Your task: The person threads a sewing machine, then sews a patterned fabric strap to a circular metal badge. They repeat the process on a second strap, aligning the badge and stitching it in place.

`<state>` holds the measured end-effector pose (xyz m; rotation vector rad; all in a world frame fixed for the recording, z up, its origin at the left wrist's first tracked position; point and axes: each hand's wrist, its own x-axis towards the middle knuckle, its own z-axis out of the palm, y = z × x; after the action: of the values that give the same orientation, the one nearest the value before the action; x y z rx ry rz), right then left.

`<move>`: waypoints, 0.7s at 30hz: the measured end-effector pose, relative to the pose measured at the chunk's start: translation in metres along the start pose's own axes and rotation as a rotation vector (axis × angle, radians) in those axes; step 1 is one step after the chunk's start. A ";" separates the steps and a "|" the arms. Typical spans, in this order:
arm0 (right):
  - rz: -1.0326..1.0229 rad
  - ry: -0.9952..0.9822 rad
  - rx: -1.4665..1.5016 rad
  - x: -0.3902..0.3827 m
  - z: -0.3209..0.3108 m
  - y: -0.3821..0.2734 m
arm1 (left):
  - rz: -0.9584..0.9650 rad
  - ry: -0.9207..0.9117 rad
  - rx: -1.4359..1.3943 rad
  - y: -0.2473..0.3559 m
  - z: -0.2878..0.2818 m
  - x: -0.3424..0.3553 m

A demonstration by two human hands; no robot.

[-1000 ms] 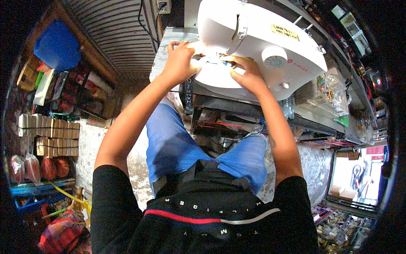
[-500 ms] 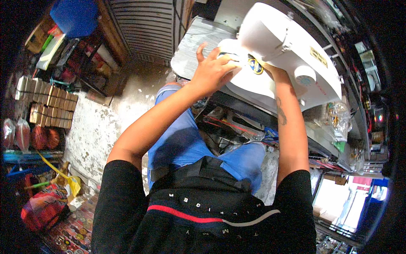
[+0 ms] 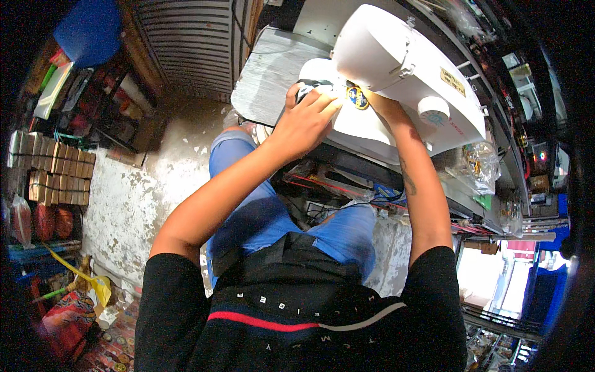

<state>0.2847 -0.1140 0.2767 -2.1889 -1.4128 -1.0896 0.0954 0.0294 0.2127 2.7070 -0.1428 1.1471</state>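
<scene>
A white sewing machine (image 3: 409,68) stands on a table in front of me, to the right of centre. At its sewing bed, my left hand (image 3: 305,121) is closed, its bent fingers gripping a black-and-white bundle of what looks like fabric (image 3: 313,88). Between my two hands shows a round blue-and-yellow patch (image 3: 357,98), close under the machine's head. My right hand (image 3: 381,106) reaches in from the other side, beside the patch. Its fingers are largely hidden under the machine head, so their grip does not show. Strong glare washes out the area around the needle.
The grey tabletop (image 3: 273,71) extends left of the machine. Below its edge are cables and a blue item (image 3: 387,193). Clear plastic bags (image 3: 477,164) lie right of the machine. Stacked small boxes (image 3: 59,170) and a yellow scoop-like object (image 3: 99,288) are at far left.
My left hand's fingers, raised and spread before, have come down and closed on the black-and-white bundle. The whole view has shifted slightly. My right hand stays beside the patch.
</scene>
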 end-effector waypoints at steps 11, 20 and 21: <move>-0.054 -0.005 -0.110 0.006 -0.006 0.009 | -0.090 -0.035 -0.050 0.016 0.002 -0.001; -0.052 0.122 -0.089 0.004 0.001 0.007 | -0.167 -0.005 -0.047 0.026 0.007 0.002; -0.048 0.112 -0.084 0.004 0.000 0.005 | -0.184 -0.019 -0.055 0.027 0.007 0.002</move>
<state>0.2904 -0.1137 0.2802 -2.1234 -1.4016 -1.2891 0.0975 0.0017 0.2130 2.6201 0.0701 1.0483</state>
